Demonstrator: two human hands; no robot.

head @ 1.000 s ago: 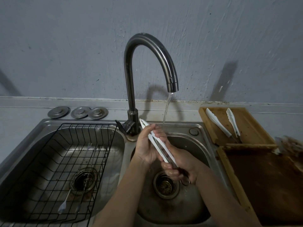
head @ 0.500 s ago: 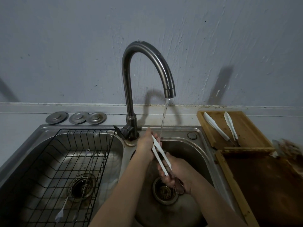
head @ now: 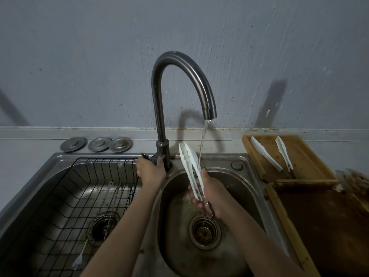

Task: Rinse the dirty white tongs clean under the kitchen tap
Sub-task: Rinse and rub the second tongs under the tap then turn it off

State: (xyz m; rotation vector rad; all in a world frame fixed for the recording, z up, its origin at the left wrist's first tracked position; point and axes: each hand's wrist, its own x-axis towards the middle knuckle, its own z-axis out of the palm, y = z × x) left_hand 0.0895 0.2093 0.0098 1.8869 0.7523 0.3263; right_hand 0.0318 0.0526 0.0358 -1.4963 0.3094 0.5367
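The right hand [head: 214, 194] holds the white tongs [head: 190, 168] over the right basin [head: 235, 188], its fingers clamped around the lower half of the tongs near the hinge end, which points down toward the drain [head: 204, 232]. The tongs stand tilted, their two arms nearly together, tips up and leaning left toward the tap [head: 159, 108]. A thin stream of water [head: 202, 144] falls from the spout and meets the tongs about midway, just above the hand. The left hand [head: 150, 171] is at the base of the tap, fingers curled on the lever [head: 149, 156] there. In the left basin [head: 26, 196] sits a black wire rack [head: 65, 196] with a long thin utensil [head: 95, 224] lying in it; whether there is more than one I cannot tell. Three round metal lids [head: 97, 144] lie in a row on the table behind that basin. To the right of the sink, a wooden tray [head: 311, 156] holds two more white tongs [head: 265, 152], lying apart from each other. A darker, stained wooden board [head: 323, 226] lies nearer the camera, just beside the tray.
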